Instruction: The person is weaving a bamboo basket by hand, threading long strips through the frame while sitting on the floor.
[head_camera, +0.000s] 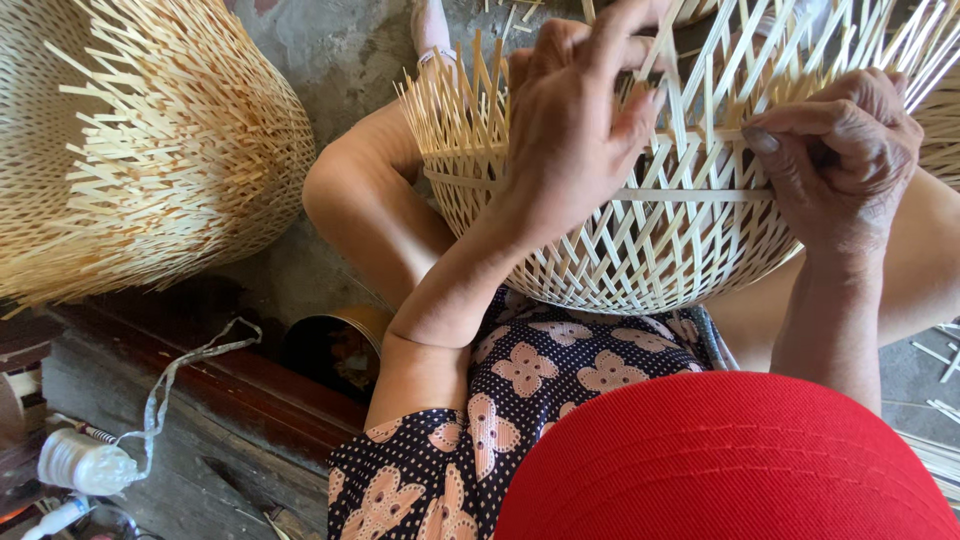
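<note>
An open-weave bamboo basket (650, 250) rests in my lap, with its loose strip ends sticking up. My left hand (575, 120) lies over its near side, fingers curled among the upright strips and pinching one of them. My right hand (845, 155) grips the horizontal bamboo band (690, 195) at the basket's right side, thumb and fingers closed on it. My knees frame the basket on both sides.
A stack of similar woven bamboo baskets (130, 150) stands at the left. A round tin (340, 345) sits by my left knee, next to a dark wooden ledge (200, 370). A white spool with plastic cord (85, 462) lies at lower left. A red cap brim (720, 460) fills the bottom right.
</note>
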